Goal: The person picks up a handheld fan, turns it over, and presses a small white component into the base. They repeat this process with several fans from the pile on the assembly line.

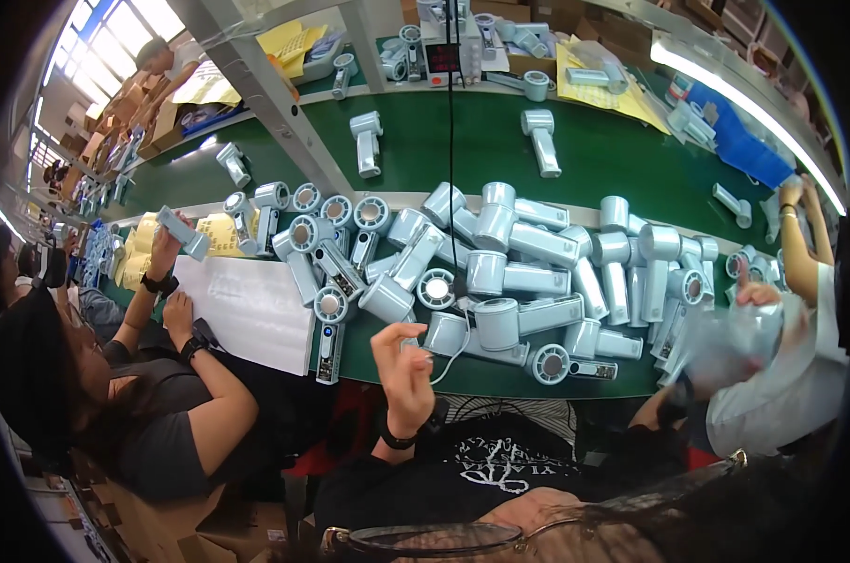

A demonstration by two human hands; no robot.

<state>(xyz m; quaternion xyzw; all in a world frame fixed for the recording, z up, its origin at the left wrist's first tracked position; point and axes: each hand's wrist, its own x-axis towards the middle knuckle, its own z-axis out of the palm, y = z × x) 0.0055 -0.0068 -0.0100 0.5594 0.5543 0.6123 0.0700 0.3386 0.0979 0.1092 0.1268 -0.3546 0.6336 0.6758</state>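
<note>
Fans [500, 281], pale blue handheld, some thirty or more heaped on the green bench [622, 155] (five lie apart on the belt behind), within reach of left hand [404, 371], raised with fingers loosely apart, holding nothing; right hand not in view.

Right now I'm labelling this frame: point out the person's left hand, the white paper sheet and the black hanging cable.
left hand [404, 371], head view, on the palm.
white paper sheet [247, 310], head view, mid-sheet.
black hanging cable [451, 113], head view, mid-length.
</note>
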